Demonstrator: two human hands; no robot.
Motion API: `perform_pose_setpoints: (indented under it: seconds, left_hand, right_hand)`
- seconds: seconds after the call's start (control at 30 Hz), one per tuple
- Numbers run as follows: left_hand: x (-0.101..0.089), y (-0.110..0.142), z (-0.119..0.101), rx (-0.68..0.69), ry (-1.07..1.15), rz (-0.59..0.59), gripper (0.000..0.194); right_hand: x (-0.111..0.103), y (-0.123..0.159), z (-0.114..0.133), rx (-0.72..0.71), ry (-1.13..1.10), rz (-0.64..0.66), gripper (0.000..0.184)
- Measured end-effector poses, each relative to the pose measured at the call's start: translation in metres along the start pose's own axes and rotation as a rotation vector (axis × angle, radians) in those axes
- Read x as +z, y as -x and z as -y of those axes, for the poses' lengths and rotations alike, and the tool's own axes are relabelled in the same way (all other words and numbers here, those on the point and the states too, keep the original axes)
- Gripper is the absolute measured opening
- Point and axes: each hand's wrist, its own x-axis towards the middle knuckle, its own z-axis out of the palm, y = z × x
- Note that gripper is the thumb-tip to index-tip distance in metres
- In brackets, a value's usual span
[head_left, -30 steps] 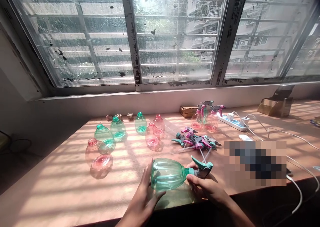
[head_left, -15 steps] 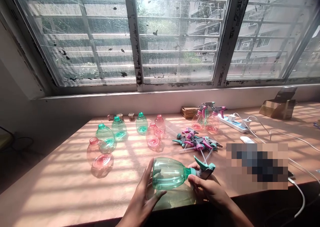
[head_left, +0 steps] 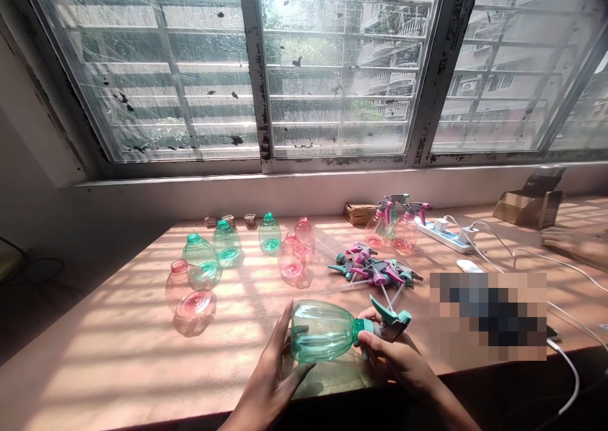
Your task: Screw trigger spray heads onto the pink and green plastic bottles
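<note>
I hold a clear green spray bottle [head_left: 323, 331] on its side just above the near edge of the table [head_left: 118, 355]. My left hand [head_left: 273, 377] cups the bottle's base, fingers curled around it. My right hand [head_left: 396, 358] pinches the neck where the teal and grey trigger head [head_left: 387, 321] sits on the bottle. A pile of loose pink and teal trigger heads [head_left: 375, 269] lies just beyond my right hand.
Several open green and pink bottles [head_left: 223, 247] stand at the left middle. Finished spray bottles [head_left: 396, 225] stand by a power strip [head_left: 444, 231] with white cables. A cardboard box [head_left: 527, 206] sits far right, where another person's hand [head_left: 567, 240] rests.
The bottle and my hands have barely shifted. Another person's hand has come into view at the far right of the table.
</note>
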Motion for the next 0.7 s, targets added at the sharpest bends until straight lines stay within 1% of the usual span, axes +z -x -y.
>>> perform_pose_setpoints:
  seconds: [0.1,0.13,0.2,0.3,0.43,0.5,0.57,0.63,0.7]
  left_hand:
    - [0.000,0.000,-0.006,-0.026,-0.079,-0.025,0.099]
    - [-0.001,-0.001,-0.008,-0.034,-0.106,-0.039,0.100]
    - [-0.002,-0.004,-0.011,-0.035,-0.143,-0.064,0.094]
    - [-0.003,-0.008,-0.011,0.000,-0.178,-0.088,0.086]
    - [0.000,-0.009,0.000,0.062,-0.228,-0.151,0.070]
    - [0.002,-0.006,0.005,0.076,-0.244,-0.185,0.065]
    - [0.005,-0.003,0.008,0.065,-0.235,-0.185,0.067]
    - [0.007,-0.001,0.006,0.049,-0.199,-0.155,0.072]
    - [0.008,0.000,0.001,0.042,-0.154,-0.122,0.069]
  right_hand:
    - [0.000,0.002,-0.001,0.010,-0.007,-0.003,0.048]
    - [0.000,0.002,-0.001,0.016,-0.009,-0.003,0.048]
    - [0.001,0.003,-0.001,0.024,-0.010,-0.002,0.048]
    - [0.002,0.003,-0.001,0.030,-0.009,-0.009,0.048]
    - [0.003,0.002,-0.001,0.037,-0.006,-0.024,0.048]
    - [0.003,0.002,-0.001,0.034,-0.006,-0.025,0.048]
    - [0.003,0.002,-0.001,0.028,-0.009,-0.022,0.048]
    - [0.003,0.001,0.000,0.025,-0.014,-0.018,0.049]
    - [0.002,0.001,0.000,0.028,-0.021,-0.016,0.050]
